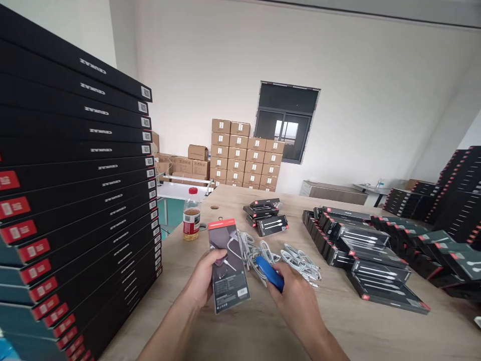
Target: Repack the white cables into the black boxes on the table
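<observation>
My left hand [206, 277] grips a flat black cable box [230, 271] by its left edge, thumb on the front. The box is tilted up towards me, with a red top strip, a cable picture and a barcode. In my right hand [295, 298] is a blue plastic tool [269, 273], shaped like a box cutter; no blade shows. The tool points up and left, apart from the box. Just beyond both hands lie coiled pale grey cables [298, 260] on the wooden table [259, 331].
A tall stack of black boxes [78, 140] walls off the left. A bottle with a red cap [191, 215] stands near it. Small cable boxes [272, 225] lie beyond the cables, with piled boxes [370, 255] to the right. Brown cartons [236, 153] stand against the wall.
</observation>
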Demonstrator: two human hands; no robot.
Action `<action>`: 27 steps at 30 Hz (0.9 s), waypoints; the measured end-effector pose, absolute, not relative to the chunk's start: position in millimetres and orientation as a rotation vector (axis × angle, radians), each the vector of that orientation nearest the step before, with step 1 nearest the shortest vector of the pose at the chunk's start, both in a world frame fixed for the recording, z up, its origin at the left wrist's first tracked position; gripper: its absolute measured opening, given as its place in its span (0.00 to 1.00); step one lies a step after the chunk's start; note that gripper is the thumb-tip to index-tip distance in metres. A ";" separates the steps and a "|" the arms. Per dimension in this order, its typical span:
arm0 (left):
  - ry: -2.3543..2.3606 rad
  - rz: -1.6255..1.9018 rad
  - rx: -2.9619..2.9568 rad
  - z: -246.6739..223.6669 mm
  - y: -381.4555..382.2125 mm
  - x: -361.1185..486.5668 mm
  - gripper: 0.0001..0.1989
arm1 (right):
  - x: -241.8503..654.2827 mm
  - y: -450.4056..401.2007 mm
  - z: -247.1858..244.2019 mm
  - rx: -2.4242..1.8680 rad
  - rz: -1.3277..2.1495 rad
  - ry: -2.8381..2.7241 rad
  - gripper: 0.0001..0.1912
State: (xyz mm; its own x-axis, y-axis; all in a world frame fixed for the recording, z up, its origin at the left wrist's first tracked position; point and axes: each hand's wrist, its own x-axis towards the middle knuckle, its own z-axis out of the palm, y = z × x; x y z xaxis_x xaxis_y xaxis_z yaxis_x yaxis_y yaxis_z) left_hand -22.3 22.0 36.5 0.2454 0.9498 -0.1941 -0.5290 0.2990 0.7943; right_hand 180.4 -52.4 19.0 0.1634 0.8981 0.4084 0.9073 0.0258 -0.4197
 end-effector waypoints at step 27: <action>0.647 0.558 0.928 28.0 5.5 -19.0 0.27 | 179.9 -42.3 21.6 -1.152 1.026 -1.137 0.17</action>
State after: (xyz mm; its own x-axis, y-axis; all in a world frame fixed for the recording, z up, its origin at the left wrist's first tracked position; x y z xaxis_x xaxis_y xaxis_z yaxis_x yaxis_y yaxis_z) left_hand -19.0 5.5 28.0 0.6808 0.6840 -0.2622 -0.1591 0.4874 0.8586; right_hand 179.9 -42.3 21.6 0.1451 0.9811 0.1278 -0.0261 0.1329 -0.9908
